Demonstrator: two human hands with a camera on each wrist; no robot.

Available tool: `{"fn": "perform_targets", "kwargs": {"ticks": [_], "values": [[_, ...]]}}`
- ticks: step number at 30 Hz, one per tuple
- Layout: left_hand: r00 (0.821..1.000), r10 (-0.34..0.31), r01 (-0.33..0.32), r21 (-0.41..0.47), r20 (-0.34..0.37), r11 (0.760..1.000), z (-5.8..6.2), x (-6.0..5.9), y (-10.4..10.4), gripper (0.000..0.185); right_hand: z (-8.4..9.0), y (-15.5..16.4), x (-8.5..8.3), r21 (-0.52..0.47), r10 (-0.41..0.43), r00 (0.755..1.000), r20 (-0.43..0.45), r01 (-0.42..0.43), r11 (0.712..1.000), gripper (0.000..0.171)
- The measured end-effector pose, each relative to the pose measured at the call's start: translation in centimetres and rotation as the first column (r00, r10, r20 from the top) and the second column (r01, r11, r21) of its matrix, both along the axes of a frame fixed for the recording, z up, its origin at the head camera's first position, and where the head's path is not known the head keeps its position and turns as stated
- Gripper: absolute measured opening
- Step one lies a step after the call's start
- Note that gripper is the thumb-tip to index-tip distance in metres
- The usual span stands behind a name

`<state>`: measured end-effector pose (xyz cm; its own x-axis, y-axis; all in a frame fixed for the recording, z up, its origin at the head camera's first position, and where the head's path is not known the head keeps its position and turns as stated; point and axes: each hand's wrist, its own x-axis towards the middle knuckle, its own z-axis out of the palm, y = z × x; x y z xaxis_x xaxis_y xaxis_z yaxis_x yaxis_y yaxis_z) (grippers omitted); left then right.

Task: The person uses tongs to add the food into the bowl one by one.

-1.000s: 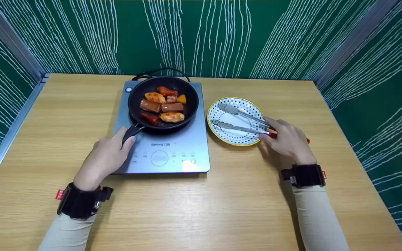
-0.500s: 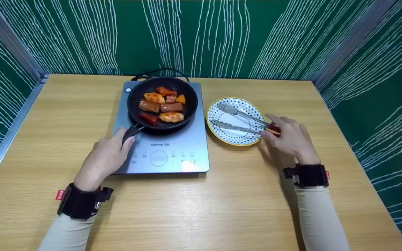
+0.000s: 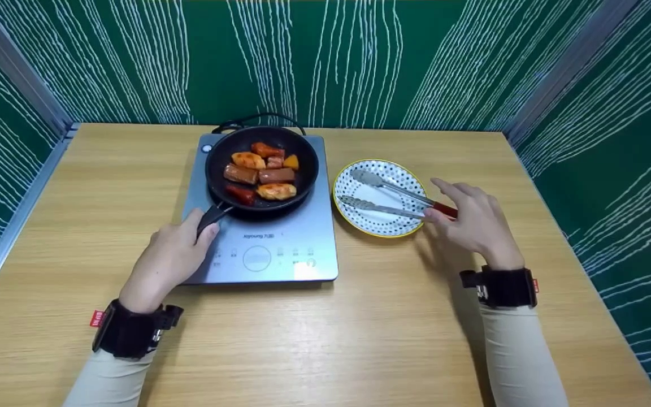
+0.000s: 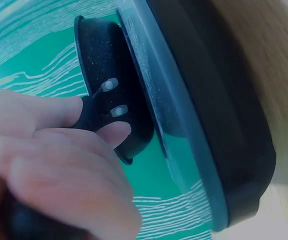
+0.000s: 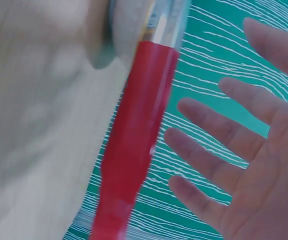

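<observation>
The left hand (image 3: 170, 261) grips the black handle (image 3: 211, 215) of the frying pan (image 3: 262, 167), fingers curled around it, as the left wrist view also shows. The pan sits on a grey cooktop (image 3: 272, 249) toward the back of the wooden table (image 3: 325, 339), and holds browned pieces of food (image 3: 259, 175). To the right of the cooktop stands a dotted plate (image 3: 379, 226) with a yellow rim, and metal tongs (image 3: 385, 196) lie across it, their red grip (image 3: 444, 210) sticking out over the plate's right edge. The right hand (image 3: 475, 223) hovers just beside that grip with its fingers (image 5: 209, 162) spread and relaxed; the right wrist view shows a gap between them and the red grip. Green walls (image 3: 325, 56) with white streaks surround the table.
</observation>
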<state>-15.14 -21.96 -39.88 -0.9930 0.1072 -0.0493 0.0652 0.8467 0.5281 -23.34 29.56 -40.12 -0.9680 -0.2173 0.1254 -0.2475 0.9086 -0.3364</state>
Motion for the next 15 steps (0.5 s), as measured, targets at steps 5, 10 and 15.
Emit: {"fn": "perform_targets", "kwargs": {"ticks": [5,10,15], "values": [[0.998,-0.007,0.006,0.018,0.065,1.000,0.7,0.0,-0.5,0.047,1.1,-0.1,1.0,-0.004,-0.018,1.000,-0.008,0.018,1.000,0.071],[0.999,0.003,-0.003,0.009,0.041,1.000,1.1,0.0,-1.7,0.069,2.0,-0.1,2.1,-0.018,-0.040,0.999,0.002,0.040,0.999,0.073],[0.998,0.014,-0.015,-0.013,-0.053,1.000,0.5,0.5,-4.2,0.071,1.7,0.3,3.3,-0.001,-0.037,0.999,0.007,0.037,0.999,0.075]]}}
